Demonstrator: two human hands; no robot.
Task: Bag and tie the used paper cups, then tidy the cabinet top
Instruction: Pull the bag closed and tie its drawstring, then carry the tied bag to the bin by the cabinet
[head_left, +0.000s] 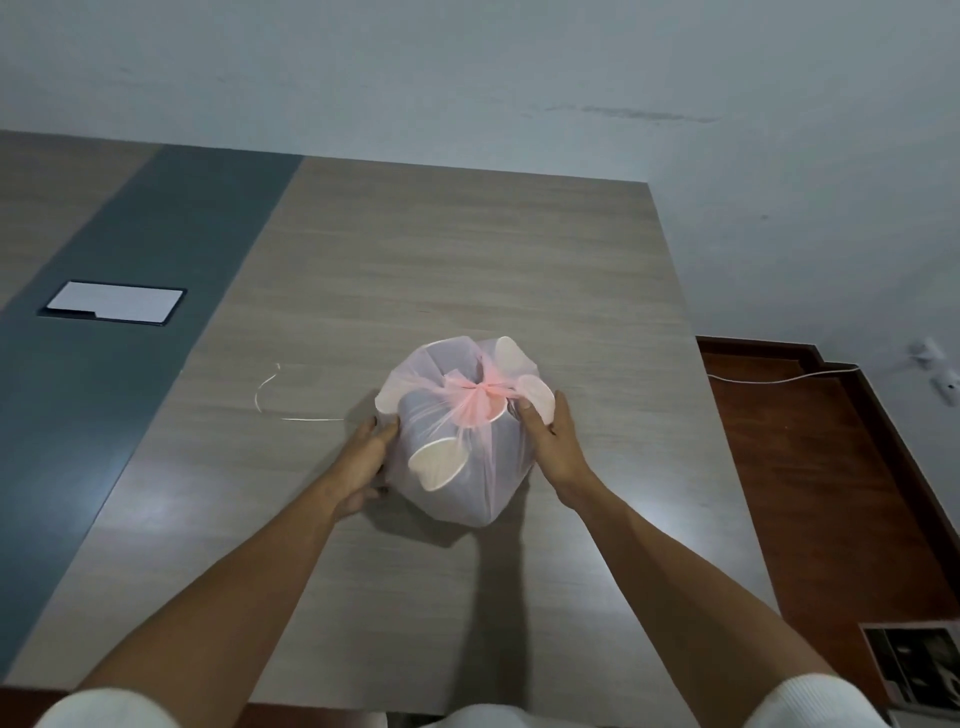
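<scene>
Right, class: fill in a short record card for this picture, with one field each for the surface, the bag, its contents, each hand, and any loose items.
surface: wood-grain cabinet top with a grey strip on its left
bag: translucent pink bag, knotted at the top
contents: white paper cups showing through the plastic
left hand: left hand on the bag's left side
right hand: right hand on the bag's right side
loose items: thin white string left of the bag; white card on the grey strip

You see a translucent pale-pink bag (467, 467) tied with a deeper pink knot (475, 391), white paper cups (439, 464) showing through. The surface (467, 260) is light wood-grain with a grey-blue band (130, 312); your sleeves (821, 701) are white.
</scene>
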